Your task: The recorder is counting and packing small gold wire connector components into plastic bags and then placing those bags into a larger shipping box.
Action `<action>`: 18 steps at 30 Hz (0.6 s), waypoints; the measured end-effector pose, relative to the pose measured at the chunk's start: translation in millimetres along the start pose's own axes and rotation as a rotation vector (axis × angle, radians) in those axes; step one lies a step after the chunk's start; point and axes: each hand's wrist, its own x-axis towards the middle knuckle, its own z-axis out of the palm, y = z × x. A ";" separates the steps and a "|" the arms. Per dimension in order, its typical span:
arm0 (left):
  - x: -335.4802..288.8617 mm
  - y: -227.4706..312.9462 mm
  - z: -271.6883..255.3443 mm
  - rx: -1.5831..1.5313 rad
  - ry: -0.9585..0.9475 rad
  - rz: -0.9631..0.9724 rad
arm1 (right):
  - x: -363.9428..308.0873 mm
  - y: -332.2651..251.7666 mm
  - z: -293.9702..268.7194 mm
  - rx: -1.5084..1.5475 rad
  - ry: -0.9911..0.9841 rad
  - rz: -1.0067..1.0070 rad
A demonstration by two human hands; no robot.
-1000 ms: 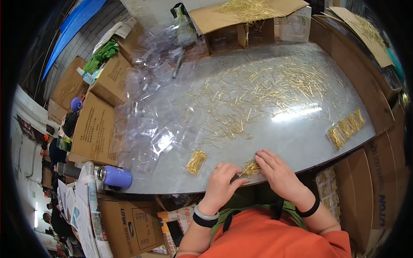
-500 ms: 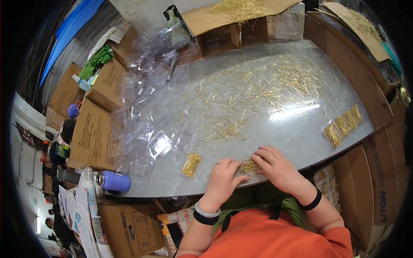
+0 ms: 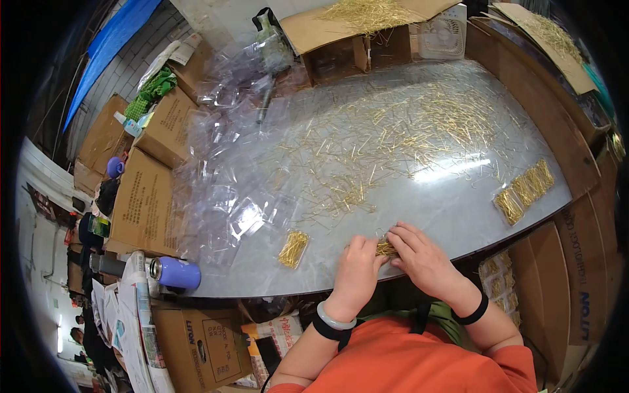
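Observation:
At the near edge of the grey table (image 3: 262, 278), a small bundle of thin gold wire pieces (image 3: 385, 247) lies between my two hands. My left hand (image 3: 357, 270) is closed against its left side, fingers curled. On the other side, my right hand (image 3: 424, 257) bends its fingers over the bundle and grips it. My palms partly cover the bundle, so whether a box lies beneath cannot be made out. Left of my hands sits a see-through plastic box filled with gold wires (image 3: 293, 249). More filled boxes (image 3: 524, 192) stand in a row at the right edge.
Loose gold wires (image 3: 452, 118) spread over the table's far half. A heap of see-through plastic boxes (image 3: 223, 196) covers the left side. A purple bottle (image 3: 177, 272) lies at the left corner. Cardboard boxes (image 3: 141, 200) line the left; a white fan (image 3: 442, 36) stands behind.
My left hand has moved right, closer to my right hand, and its fingers have closed in on the bundle. The right hand has stayed nearly in place.

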 end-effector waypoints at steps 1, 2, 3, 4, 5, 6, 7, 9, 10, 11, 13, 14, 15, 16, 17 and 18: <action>0.1 -0.2 0.7 -0.006 0.002 0.005 | -0.1 -0.7 -1.8 0.006 -0.007 -0.002; 0.1 0.3 1.1 -0.015 0.013 -0.001 | -0.1 -0.9 -2.6 0.013 -0.015 -0.004; -0.1 1.5 1.2 -0.024 0.024 -0.006 | -1.3 0.3 -1.0 -0.007 -0.009 -0.018; -0.4 2.4 1.2 -0.033 0.035 -0.011 | -2.9 3.0 2.6 -0.027 -0.003 -0.032; -1.0 1.7 1.7 -0.040 0.044 -0.006 | -4.0 4.8 4.7 -0.047 0.003 -0.045; -1.8 -0.7 3.2 -0.048 0.053 -0.001 | -4.5 5.6 4.8 -0.038 0.002 -0.052; -2.1 -2.7 4.0 -0.055 0.061 0.004 | -4.5 6.4 4.7 -0.029 0.002 -0.059; -0.7 -5.7 1.4 0.007 0.027 0.059 | -4.7 8.9 2.7 0.006 -0.019 -0.073; 0.3 -7.2 -0.5 0.038 0.009 0.086 | -4.8 11.4 0.5 0.032 -0.040 -0.080; 1.8 -8.8 -2.4 0.051 -0.003 0.096 | -4.6 13.8 -2.0 0.058 -0.060 -0.087; 4.7 -11.7 -4.2 0.069 -0.025 0.115 | -3.8 12.8 -19.5 0.210 -0.050 -0.003; 4.7 -12.3 -4.3 0.076 -0.024 0.122 | -2.5 14.0 -26.6 0.286 -0.045 0.039; 4.5 -12.3 -3.7 0.082 -0.024 0.128 | -1.0 20.8 -31.3 0.221 -0.083 0.005; 4.4 -12.4 -3.1 0.087 -0.024 0.135 | 0.6 29.6 -37.0 0.156 -0.122 -0.030; 4.2 -11.8 -3.5 0.087 -0.027 0.136 | 0.5 35.6 -40.9 0.091 -0.161 -0.064; 4.9 -10.1 -4.0 0.087 -0.032 0.140 | 0.5 39.3 -39.3 0.111 -0.140 -0.064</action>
